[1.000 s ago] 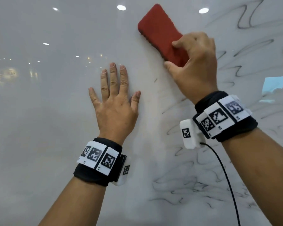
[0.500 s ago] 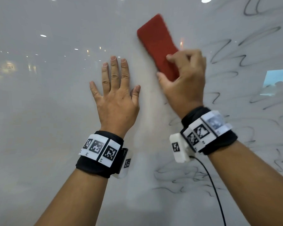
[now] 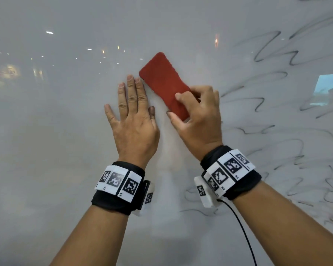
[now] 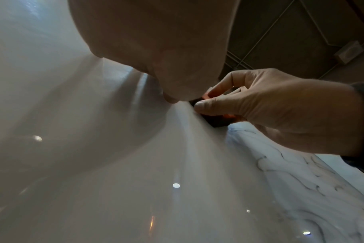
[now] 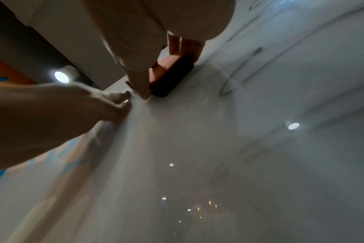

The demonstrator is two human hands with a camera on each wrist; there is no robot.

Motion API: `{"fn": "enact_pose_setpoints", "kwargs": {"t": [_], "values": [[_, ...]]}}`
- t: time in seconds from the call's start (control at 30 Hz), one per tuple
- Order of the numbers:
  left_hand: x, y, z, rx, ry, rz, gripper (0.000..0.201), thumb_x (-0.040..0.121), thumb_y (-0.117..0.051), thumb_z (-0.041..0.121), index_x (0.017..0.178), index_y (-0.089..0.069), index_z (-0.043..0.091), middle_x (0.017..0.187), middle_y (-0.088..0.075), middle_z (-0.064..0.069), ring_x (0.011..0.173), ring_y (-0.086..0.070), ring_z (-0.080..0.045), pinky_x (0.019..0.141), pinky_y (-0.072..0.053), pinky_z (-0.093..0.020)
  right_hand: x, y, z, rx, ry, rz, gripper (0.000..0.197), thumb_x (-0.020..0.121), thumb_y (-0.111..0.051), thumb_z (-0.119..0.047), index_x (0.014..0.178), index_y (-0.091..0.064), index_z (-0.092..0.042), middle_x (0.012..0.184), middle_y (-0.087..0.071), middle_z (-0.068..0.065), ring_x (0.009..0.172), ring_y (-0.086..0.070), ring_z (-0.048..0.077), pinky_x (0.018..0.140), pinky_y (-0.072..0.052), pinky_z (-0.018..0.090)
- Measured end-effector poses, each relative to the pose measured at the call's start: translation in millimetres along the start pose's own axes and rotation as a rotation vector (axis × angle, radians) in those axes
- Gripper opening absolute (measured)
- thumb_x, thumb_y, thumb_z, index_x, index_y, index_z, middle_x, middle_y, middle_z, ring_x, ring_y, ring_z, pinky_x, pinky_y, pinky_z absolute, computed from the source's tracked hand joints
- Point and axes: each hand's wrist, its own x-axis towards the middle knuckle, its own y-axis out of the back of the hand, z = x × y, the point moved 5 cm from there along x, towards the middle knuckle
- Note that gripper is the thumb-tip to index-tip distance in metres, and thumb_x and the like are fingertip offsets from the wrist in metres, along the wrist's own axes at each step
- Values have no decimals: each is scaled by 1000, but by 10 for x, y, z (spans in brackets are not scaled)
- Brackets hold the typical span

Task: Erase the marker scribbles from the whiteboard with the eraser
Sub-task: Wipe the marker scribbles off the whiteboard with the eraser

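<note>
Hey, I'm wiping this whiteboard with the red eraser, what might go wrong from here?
1. The eraser sits almost against the left hand, which lies flat on the board. Another stroke that way would likely bump it.
2. The right hand grips only the eraser's lower end, so its far end may lift and skip ink.
3. Most scribbles lie to the right of the eraser, and passes on the cleared left side won't reach them.
</note>
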Motion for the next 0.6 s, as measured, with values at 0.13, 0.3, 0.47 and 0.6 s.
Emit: {"fn": "enact_pose_setpoints", "kwargs": {"t": [0.13, 0.3, 0.47, 0.6], "values": [[-35, -5, -21, 26, 11, -3, 62, 104, -26, 32, 158, 4, 20, 166, 7, 4, 152, 5, -14, 119, -7, -59, 208, 225, 238, 8, -47, 142, 33, 70, -83, -23, 98, -71, -9, 105, -58, 19, 94, -54, 36, 82, -50, 39], [-63, -7, -21, 25, 28, -9, 62, 105, -25, 34, 158, 3, 19, 166, 6, 3, 152, 6, -15, 119, -5, -60, -47, 127, 199, 43, -172, 179, 36, 70, -85, -23, 100, -71, -8, 107, -57, 19, 96, -54, 35, 85, -49, 36], [-85, -15, -12, 18, 42, -19, 62, 104, -25, 34, 158, 3, 19, 166, 6, 2, 152, 7, -16, 119, -3, -61, -195, 79, 178, 40, -74, 62, 34, 72, -85, -24, 99, -73, -8, 107, -58, 19, 94, -55, 35, 80, -52, 41], [-87, -18, 3, -5, 56, -20, 63, 104, -26, 33, 158, 5, 20, 166, 8, 2, 152, 8, -16, 119, -1, -61, -97, 226, 342, 38, -180, 240, 36, 71, -85, -25, 100, -73, -8, 109, -57, 20, 98, -55, 34, 87, -49, 34]]}}
